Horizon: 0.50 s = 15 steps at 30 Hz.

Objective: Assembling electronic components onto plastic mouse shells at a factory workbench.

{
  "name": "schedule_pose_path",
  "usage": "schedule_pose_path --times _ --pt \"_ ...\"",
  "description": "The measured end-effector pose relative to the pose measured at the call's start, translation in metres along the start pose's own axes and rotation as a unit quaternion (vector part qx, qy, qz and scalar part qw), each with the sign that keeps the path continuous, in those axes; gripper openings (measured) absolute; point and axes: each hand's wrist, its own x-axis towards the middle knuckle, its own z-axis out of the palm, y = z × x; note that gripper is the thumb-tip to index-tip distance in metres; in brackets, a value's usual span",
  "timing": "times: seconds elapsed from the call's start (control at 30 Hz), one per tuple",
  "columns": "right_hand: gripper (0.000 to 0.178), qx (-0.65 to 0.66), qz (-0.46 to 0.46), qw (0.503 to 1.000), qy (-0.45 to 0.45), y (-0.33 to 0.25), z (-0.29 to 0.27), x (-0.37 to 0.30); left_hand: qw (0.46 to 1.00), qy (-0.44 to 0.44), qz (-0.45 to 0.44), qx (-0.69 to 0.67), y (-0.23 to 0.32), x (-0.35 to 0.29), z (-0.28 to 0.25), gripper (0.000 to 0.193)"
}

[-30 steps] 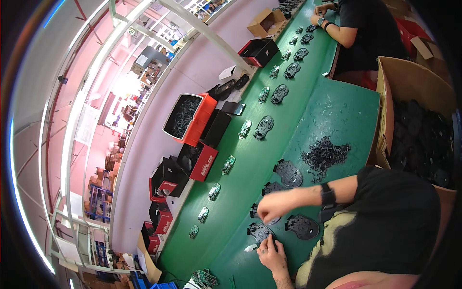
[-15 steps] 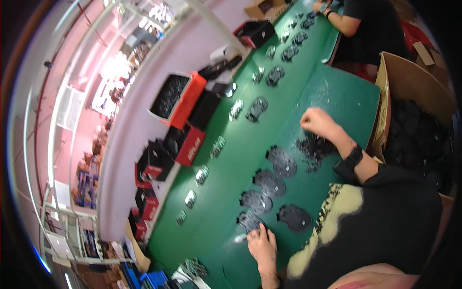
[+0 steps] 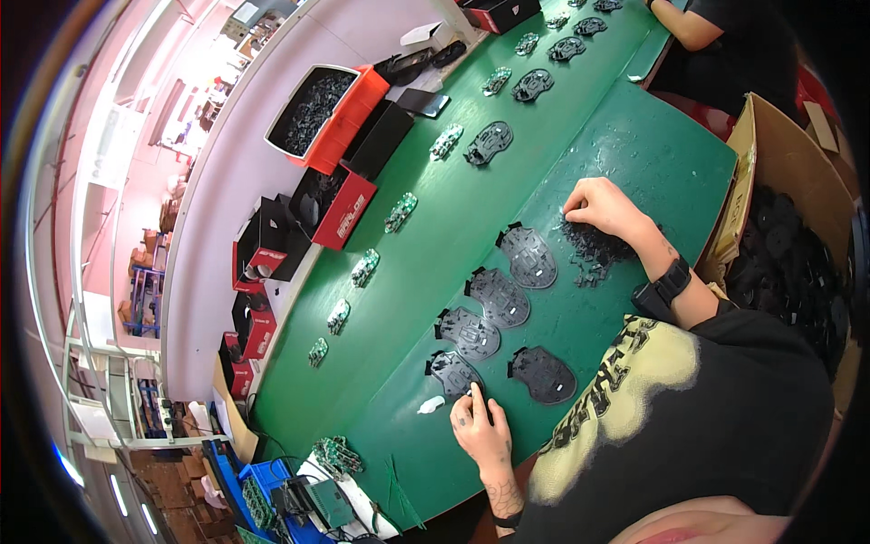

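My left hand (image 3: 482, 433) has its fingers stretched out and apart, with a fingertip on the lower edge of a black computer mouse base (image 3: 452, 370). This base is the nearest in a slanting row with other mouse bases (image 3: 529, 257). One more mouse base (image 3: 544, 375) lies to the right of the row. Beside the left fingertips lies a small white object (image 3: 431, 405). My right hand (image 3: 602, 210) is closed in a pinch at the upper left of a pile of small black parts (image 3: 594, 249). Whatever is between its fingertips is hidden.
Green circuit boards (image 3: 365, 268) and further mouse bases (image 3: 489, 143) line the green table (image 3: 399, 344). Red-and-black boxes (image 3: 343, 208) and an orange bin (image 3: 355, 118) stand along the left edge. At right is a large carton (image 3: 743, 172) of black parts. Another person's arm (image 3: 693, 25) reaches in at top right.
The view has shifted, so the table things sit higher and further left. My left fingertip stays at the nearest mouse base; my right hand stays pinched by the pile of parts.
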Motion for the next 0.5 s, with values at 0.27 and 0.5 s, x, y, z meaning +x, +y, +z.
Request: schedule_pose_path --times 0.27,0.5 --pt "0.017 0.028 -0.028 0.999 0.018 0.006 0.015 0.007 0.982 0.121 -0.089 -0.112 0.032 -0.019 0.002 0.042" --pt "0.016 -0.019 -0.033 0.999 0.012 0.003 0.014 0.01 0.975 0.067 0.068 -0.199 0.042 -0.009 0.016 0.042"
